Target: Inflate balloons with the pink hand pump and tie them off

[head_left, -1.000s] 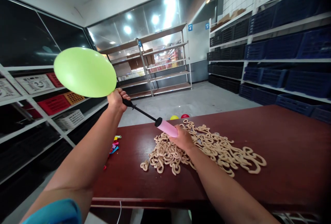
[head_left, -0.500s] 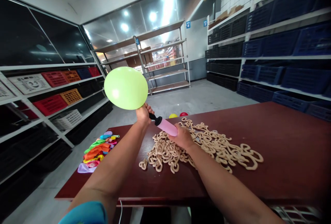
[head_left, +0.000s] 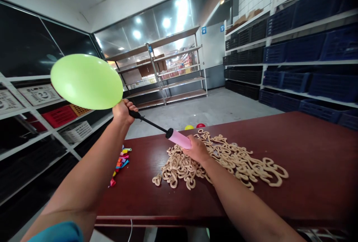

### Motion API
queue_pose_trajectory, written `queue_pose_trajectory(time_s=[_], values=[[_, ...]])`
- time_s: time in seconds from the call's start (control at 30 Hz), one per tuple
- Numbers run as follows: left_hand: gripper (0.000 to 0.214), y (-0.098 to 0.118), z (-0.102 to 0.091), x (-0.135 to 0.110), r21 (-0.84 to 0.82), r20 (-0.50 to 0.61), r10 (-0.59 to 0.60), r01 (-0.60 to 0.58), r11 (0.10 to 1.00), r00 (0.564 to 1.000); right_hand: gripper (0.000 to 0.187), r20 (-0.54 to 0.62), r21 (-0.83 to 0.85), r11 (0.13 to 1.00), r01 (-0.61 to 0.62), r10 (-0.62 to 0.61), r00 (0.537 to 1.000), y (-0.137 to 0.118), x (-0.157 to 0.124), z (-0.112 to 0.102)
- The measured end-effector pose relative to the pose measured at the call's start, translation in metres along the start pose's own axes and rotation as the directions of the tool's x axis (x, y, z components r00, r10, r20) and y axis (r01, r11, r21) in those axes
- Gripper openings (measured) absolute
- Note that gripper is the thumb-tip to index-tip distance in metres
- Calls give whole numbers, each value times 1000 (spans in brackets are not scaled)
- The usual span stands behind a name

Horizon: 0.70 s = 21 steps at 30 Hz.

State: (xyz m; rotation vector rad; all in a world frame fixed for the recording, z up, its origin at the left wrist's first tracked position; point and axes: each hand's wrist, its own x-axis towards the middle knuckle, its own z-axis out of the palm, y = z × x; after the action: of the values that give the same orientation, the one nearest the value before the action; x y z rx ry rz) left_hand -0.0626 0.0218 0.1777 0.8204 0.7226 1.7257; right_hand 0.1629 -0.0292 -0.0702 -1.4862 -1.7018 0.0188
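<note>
My left hand is closed around the black nozzle end of a hand balloon pump, right where the neck of a large light-green balloon meets it. Whether the fingers also pinch the neck is hidden. The balloon is inflated and extends left from the fist. My right hand grips the pump's pink barrel over the table. A long stretch of black rod shows between the two hands. Beneath and beside my right hand lies a heap of beige twisted, rope-like loops.
Flat coloured balloons lie at the left of the dark red table, partly behind my left forearm. A yellow balloon and a red one show past the far edge. Shelves with crates line both sides.
My left hand has moved left and up with the green balloon, drawing the black rod out of the pink barrel. The balloon looks bigger. My right hand has stayed nearly in place.
</note>
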Motion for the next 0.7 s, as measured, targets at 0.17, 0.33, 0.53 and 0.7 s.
queue_pose_trajectory(time_s=[0.17, 0.33, 0.53, 0.7], values=[[19, -25, 1, -3, 20, 21, 38, -39, 999, 999, 34, 8, -13, 999, -29, 29, 1000, 3, -2, 1], [19, -84, 12, -22, 37, 33, -31, 30, 999, 999, 31, 34, -21, 998, -60, 60, 998, 5, -1, -4], [19, -119, 21, -46, 95, 50, -94, 89, 992, 994, 38, 25, -26, 998, -62, 62, 998, 3, -2, -6], [19, -97, 15, -41, 93, 19, -92, 90, 992, 996, 38, 40, -24, 1000, -10, 11, 999, -1, -3, -9]])
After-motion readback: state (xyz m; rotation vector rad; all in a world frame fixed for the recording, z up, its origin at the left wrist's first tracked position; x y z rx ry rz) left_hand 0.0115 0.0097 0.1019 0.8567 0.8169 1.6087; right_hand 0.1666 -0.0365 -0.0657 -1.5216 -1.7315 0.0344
